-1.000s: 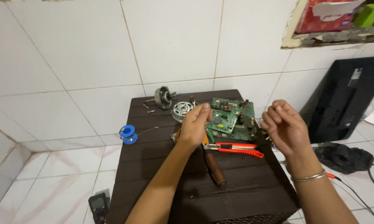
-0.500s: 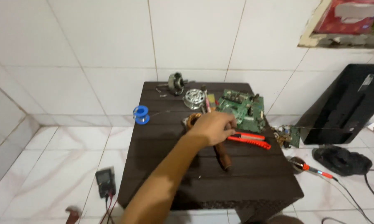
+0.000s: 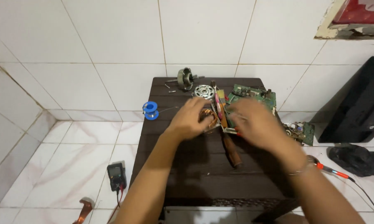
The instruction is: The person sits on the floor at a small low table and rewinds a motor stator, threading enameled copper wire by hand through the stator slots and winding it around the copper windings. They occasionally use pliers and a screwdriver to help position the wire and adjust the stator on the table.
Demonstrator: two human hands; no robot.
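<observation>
On dark stool, hands: left (image 3: 193,117) curled over copper coil (image 3: 208,118), right (image 3: 253,124) blurred, grip unclear.

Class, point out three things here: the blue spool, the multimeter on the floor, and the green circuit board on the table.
blue spool (image 3: 151,110), head view, on its blue upper rim.
multimeter (image 3: 116,175), head view, middle of its dark body.
green circuit board (image 3: 255,94), head view, on its bare green upper part.
</observation>
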